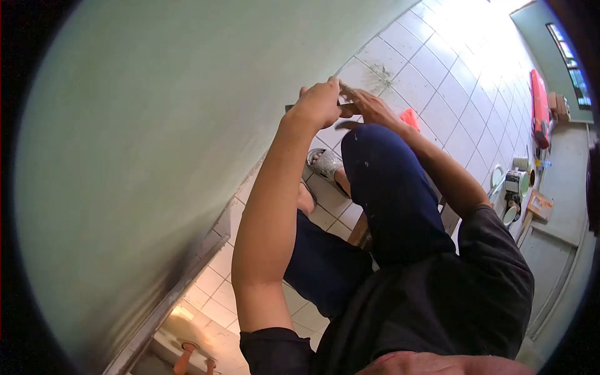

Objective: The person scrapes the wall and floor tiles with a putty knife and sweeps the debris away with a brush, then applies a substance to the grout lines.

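Observation:
My left hand (317,103) is closed beside the pale green wall (156,112). The end of a dark, flat piece (289,108) juts out past the wrist on the wall side. What kind of thing it is, I cannot make out. My right hand (375,111) meets the left one just above my raised knee (381,147). Its fingers stretch toward the left hand, with the thumb apart and in shadow. The space between the two hands is partly hidden by the fingers.
White floor tiles (437,100) carry a patch of greenish crumbs (381,74). A pinkish-red scrap (410,119) lies behind my right wrist. Along the far right are a red case (539,109), several tubs including a paint bucket (516,182), and a wooden-handled board (539,206).

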`<state>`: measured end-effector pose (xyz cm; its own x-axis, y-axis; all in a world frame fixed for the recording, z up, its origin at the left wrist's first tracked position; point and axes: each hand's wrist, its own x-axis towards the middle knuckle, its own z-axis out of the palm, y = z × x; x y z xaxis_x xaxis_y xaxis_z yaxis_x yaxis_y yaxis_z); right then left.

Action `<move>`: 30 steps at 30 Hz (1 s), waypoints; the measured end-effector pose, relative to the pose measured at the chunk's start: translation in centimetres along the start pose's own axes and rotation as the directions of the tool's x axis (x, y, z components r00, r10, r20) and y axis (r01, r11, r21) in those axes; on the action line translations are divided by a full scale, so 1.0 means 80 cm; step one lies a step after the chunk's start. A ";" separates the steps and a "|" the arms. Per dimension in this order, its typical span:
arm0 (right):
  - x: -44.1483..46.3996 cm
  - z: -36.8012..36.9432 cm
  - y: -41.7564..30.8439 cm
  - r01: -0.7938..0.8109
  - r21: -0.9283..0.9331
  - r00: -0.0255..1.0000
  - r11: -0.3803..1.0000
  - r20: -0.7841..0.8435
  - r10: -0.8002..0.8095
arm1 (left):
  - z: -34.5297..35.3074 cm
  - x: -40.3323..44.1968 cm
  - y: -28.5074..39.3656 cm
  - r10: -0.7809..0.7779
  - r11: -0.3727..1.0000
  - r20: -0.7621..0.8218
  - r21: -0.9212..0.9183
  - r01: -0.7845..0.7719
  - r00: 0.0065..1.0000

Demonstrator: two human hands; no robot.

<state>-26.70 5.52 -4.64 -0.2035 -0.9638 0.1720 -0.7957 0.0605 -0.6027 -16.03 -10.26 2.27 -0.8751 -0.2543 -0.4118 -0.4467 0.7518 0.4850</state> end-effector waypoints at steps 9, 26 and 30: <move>-0.059 0.103 0.045 -0.581 -0.388 0.690 0.715 0.230 0.686 | 0.005 -0.008 -0.050 0.088 0.995 -0.229 -0.035 -0.099 0.969; 0.005 0.258 0.204 -0.542 -0.365 0.736 0.757 0.228 0.637 | -0.009 -0.038 -0.060 -0.215 0.966 0.195 -0.104 0.238 0.957; -0.003 0.237 0.199 -0.477 -0.381 0.766 0.792 0.262 0.587 | -0.013 -0.037 -0.064 -0.217 0.973 0.168 -0.046 0.227 0.962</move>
<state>-28.47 1.81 -29.07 -0.4733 -0.7707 -0.4266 -0.7506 0.6063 -0.2625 -11.34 -14.01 1.82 -0.7134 -0.3050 -0.6308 -0.6418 0.6459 0.4135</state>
